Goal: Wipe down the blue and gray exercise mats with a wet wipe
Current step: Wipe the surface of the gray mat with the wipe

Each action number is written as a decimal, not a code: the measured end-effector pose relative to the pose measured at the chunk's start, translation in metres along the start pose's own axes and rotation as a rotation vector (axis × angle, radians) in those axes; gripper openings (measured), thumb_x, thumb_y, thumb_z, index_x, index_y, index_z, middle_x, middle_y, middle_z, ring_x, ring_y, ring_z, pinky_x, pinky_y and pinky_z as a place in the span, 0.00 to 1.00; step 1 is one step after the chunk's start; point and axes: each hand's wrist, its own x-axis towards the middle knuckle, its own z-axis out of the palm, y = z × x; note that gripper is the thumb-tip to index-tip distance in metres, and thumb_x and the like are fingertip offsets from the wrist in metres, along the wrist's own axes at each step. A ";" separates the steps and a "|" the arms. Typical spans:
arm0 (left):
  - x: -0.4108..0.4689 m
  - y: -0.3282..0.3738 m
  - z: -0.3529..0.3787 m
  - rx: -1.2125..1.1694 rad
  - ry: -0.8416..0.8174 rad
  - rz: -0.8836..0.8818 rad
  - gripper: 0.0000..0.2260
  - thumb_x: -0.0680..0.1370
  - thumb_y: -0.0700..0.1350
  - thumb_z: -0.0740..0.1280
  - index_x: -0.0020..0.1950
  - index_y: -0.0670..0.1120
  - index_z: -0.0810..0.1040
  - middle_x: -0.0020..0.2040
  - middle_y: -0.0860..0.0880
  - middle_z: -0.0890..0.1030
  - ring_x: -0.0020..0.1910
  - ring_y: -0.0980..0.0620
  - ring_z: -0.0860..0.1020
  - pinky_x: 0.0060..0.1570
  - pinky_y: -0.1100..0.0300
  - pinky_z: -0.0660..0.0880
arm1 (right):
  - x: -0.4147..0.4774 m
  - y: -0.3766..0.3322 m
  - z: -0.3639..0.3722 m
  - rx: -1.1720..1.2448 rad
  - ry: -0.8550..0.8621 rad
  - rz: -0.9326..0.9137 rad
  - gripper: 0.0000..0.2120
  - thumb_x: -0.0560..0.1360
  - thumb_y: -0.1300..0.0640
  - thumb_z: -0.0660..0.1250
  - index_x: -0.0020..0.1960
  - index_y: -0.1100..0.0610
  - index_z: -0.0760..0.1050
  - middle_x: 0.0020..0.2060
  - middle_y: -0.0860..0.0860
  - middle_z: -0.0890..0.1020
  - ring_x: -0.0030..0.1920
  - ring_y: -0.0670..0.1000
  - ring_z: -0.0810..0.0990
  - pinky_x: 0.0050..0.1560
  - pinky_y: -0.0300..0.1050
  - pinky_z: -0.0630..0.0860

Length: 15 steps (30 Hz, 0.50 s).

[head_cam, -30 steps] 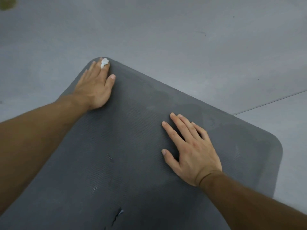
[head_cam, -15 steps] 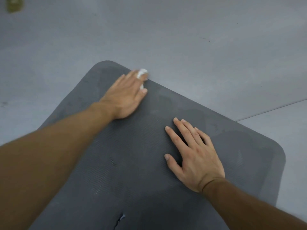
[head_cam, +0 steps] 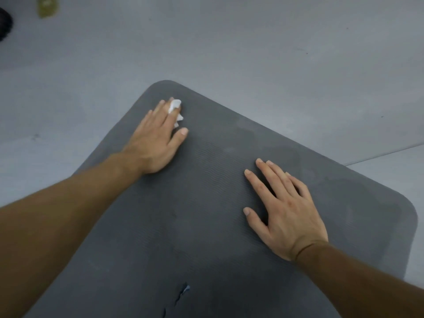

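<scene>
Wipe (head_cam: 175, 106) under left hand (head_cam: 156, 143); right hand (head_cam: 286, 210) apart (flat)

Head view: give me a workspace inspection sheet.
Surface: gray floor, one seam at right.
Job's things: gray exercise mat lying flat, far corners rounded, small tear near the bottom of the picture; white wet wipe on the mat near its far left corner; blue mat not in view.
Clutter: olive-yellow object and dark object at top left, too blurred to name.
Grips: left hand flat, pressing the wipe onto the mat; right hand flat on the mat, fingers spread, holding nothing.
Cables: nothing seen.
Surroundings: floor only.
</scene>
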 end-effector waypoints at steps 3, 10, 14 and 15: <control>-0.024 0.022 0.012 0.005 -0.019 0.148 0.34 0.83 0.67 0.40 0.86 0.51 0.45 0.85 0.54 0.46 0.82 0.59 0.38 0.79 0.58 0.38 | 0.001 0.000 0.000 -0.009 -0.012 0.001 0.34 0.82 0.34 0.50 0.84 0.46 0.54 0.84 0.49 0.53 0.83 0.50 0.50 0.81 0.53 0.52; -0.023 -0.021 -0.005 -0.049 0.020 0.026 0.34 0.82 0.66 0.41 0.84 0.49 0.55 0.85 0.50 0.53 0.84 0.52 0.47 0.82 0.49 0.48 | 0.001 -0.002 -0.003 -0.009 -0.014 0.002 0.34 0.82 0.34 0.50 0.84 0.47 0.54 0.84 0.49 0.53 0.83 0.50 0.50 0.80 0.54 0.55; -0.008 -0.067 -0.020 -0.063 0.053 -0.227 0.38 0.80 0.66 0.42 0.83 0.45 0.56 0.83 0.43 0.58 0.82 0.43 0.55 0.80 0.43 0.54 | 0.002 -0.002 -0.003 -0.012 -0.018 0.003 0.34 0.82 0.34 0.50 0.84 0.47 0.54 0.84 0.49 0.54 0.83 0.50 0.50 0.80 0.53 0.54; -0.010 -0.072 -0.020 -0.069 0.046 -0.259 0.39 0.79 0.67 0.41 0.83 0.45 0.55 0.84 0.43 0.56 0.83 0.43 0.54 0.81 0.43 0.52 | 0.002 -0.002 -0.003 -0.010 -0.019 0.004 0.34 0.82 0.34 0.50 0.84 0.47 0.54 0.84 0.49 0.54 0.83 0.50 0.50 0.80 0.53 0.53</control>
